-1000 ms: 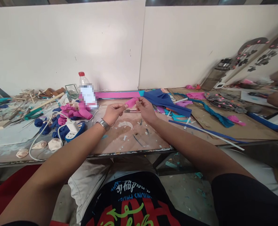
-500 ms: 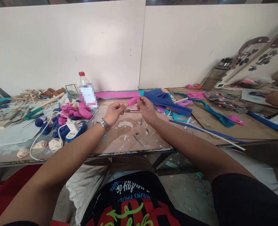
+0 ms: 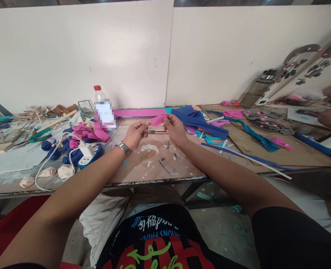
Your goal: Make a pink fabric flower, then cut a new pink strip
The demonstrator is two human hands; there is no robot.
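A small piece of pink crepe-like material (image 3: pixel 158 120) is stretched between my two hands, above the worktable. My left hand (image 3: pixel 138 135), with a metal watch on the wrist, pinches its left end. The right end is gripped by the fingers of my right hand (image 3: pixel 175 129). Under the pink piece, a thin tool like scissors or tweezers (image 3: pixel 156 131) lies on the table, partly hidden by my hands. Behind my hands runs a long pink strip (image 3: pixel 140 113), and dark blue sheets (image 3: pixel 194 118) lie just right of it.
Left are a red-capped bottle (image 3: pixel 97 93), rolled pink pieces (image 3: pixel 81 134), a blue-and-white power socket (image 3: pixel 88 157) with a white cable, cream rosettes (image 3: pixel 27 182) and green-handled pliers (image 3: pixel 40 135). Blue and white strips (image 3: pixel 255 158) lie right. Another person's hand (image 3: pixel 329 118) is at far right.
The pink piece looks looser and more spread between my fingers than before. Both hands stay in nearly the same place. The other person's hand at far right has shifted slightly.
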